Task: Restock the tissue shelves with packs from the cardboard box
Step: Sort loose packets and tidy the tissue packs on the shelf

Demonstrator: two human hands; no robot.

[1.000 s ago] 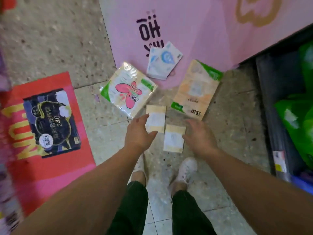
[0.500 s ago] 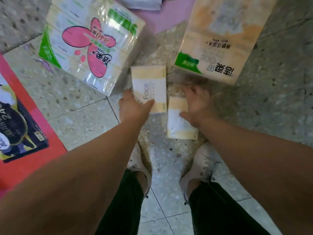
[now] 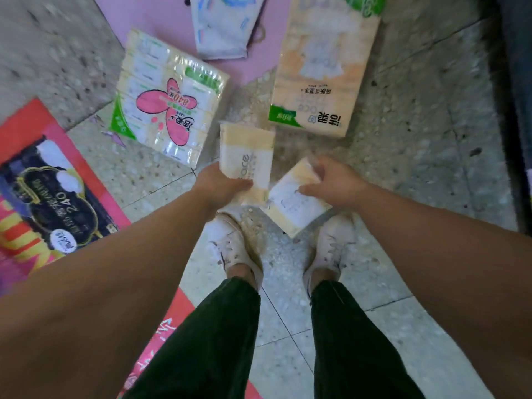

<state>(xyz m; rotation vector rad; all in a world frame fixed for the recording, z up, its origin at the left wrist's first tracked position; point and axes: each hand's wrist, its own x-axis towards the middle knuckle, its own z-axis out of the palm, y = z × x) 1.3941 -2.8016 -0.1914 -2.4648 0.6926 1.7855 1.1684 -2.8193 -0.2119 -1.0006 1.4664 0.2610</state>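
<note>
Two small yellow-and-white tissue packs are lifted off the floor. My left hand (image 3: 220, 185) grips the lower end of one pack (image 3: 247, 156), which points away from me. My right hand (image 3: 334, 182) pinches the other pack (image 3: 293, 203), tilted diagonally above my right shoe. On the floor beyond lie a multipack with a pink flower print (image 3: 169, 99), a long orange-and-green multipack (image 3: 322, 67) and a white-and-blue pack (image 3: 224, 24) on a pink mat. No cardboard box or shelf front is visible.
A dark blue tissue pack (image 3: 49, 197) lies on a red printed mat (image 3: 26, 125) at the left. A dark shelf base (image 3: 515, 110) runs along the right edge. My white shoes (image 3: 230, 243) stand on speckled floor tiles below the packs.
Both hands reached down to the two small packs on the floor, took hold of them and lifted them. The right pack is now tilted. The camera has pulled back a little.
</note>
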